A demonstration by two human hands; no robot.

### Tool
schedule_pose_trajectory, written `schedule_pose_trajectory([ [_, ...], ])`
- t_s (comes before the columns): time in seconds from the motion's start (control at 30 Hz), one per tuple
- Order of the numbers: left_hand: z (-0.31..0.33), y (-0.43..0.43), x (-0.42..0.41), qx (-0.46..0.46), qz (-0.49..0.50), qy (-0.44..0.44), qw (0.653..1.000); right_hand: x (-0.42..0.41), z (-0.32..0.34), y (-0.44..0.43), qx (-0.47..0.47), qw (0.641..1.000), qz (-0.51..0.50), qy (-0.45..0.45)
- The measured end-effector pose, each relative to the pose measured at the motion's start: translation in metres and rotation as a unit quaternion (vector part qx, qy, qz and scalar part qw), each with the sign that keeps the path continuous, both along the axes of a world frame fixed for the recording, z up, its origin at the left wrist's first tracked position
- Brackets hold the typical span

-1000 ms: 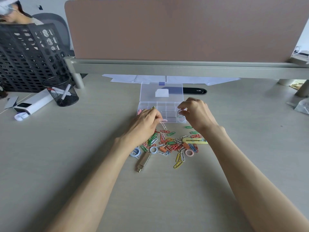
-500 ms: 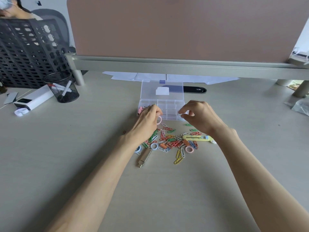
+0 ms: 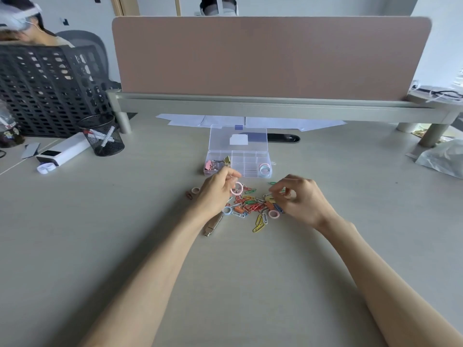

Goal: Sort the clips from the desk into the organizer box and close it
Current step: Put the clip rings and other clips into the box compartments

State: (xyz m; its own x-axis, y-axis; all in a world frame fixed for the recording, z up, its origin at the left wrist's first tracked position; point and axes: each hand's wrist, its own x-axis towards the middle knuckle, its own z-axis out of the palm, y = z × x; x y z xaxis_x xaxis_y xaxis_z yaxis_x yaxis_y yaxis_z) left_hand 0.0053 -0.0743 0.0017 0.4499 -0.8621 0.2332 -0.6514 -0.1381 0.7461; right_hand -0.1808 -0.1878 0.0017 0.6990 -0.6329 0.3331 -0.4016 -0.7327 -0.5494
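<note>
A clear organizer box (image 3: 246,154) stands with its lid up just beyond a pile of coloured paper clips (image 3: 251,206). Binder clips (image 3: 215,164) fill its left compartment and pastel rings (image 3: 265,169) lie in its right one. My left hand (image 3: 217,190) hovers at the pile's left edge and pinches a pink ring (image 3: 237,189). My right hand (image 3: 299,199) is over the pile's right side with fingertips curled together near the clips; nothing is seen in it. Loose rings (image 3: 273,214) and a metal USB stick (image 3: 213,225) lie at the pile's near edge.
A black mesh pen cup (image 3: 102,135) and a white device (image 3: 64,152) sit at the left. A black pen-like object (image 3: 283,138) and papers (image 3: 225,120) lie behind the box under the divider shelf (image 3: 275,107). A plastic bag (image 3: 443,157) is at far right.
Both hands have pulled back from the box toward the pile. The left still holds the pink ring; the right has left the box's right compartment, where rings now lie.
</note>
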Motion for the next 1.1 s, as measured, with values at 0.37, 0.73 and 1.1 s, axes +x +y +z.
schedule_pose_trajectory([
  [0.37,0.004,0.022,0.01,-0.062,0.036,0.051,0.996,0.007,-0.008,0.029,-0.019,0.997,0.015,-0.07],
  [0.73,0.009,0.028,-0.002,-0.056,-0.059,0.091,0.993,0.035,-0.005,0.037,0.095,0.986,0.035,-0.134],
  [1.1,0.009,0.067,0.05,0.108,-0.053,-0.013,0.993,0.037,-0.007,0.035,0.044,0.993,0.049,-0.096],
])
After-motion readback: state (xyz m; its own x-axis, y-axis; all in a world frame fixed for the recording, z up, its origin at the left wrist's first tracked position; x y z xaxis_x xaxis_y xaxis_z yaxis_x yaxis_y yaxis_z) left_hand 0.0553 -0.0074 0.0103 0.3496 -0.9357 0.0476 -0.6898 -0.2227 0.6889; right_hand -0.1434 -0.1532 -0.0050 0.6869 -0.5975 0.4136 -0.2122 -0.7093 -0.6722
